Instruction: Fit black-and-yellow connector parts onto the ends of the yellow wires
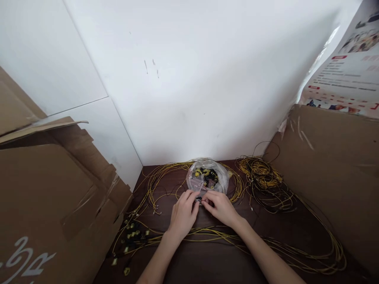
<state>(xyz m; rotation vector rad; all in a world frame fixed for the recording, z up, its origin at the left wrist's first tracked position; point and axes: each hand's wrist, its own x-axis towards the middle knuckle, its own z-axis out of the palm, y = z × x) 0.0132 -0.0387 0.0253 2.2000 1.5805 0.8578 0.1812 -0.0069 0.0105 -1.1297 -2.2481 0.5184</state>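
Head view. Hands, two: left hand (pixel 182 211) and right hand (pixel 221 208), fingers bent, fingertips of both pinched on one dark piece (pixel 198 199), too small to identify. Bag, one, clear plastic (pixel 224 178), just beyond the fingertips, holding black and yellow connectors (pixel 211 174), overlapping, not countable. Wire groups, three, yellow: loop (pixel 154 182), arcing left of the hands and behind the bag; tangle (pixel 262 171), beyond and right of the right hand; long bundle (pixel 220 233), passing under the forearms, with plugs (pixel 134 233), a crowded cluster, left of the left hand. Cartons, two: left carton (pixel 35 185) and right carton (pixel 331 157), hemming in both sides. Sheet, one, printed (pixel 340 79), above the right carton. Wall, white (pixel 207 79), beyond the bag. Table, one, dark brown (pixel 213 268), beneath the hands.
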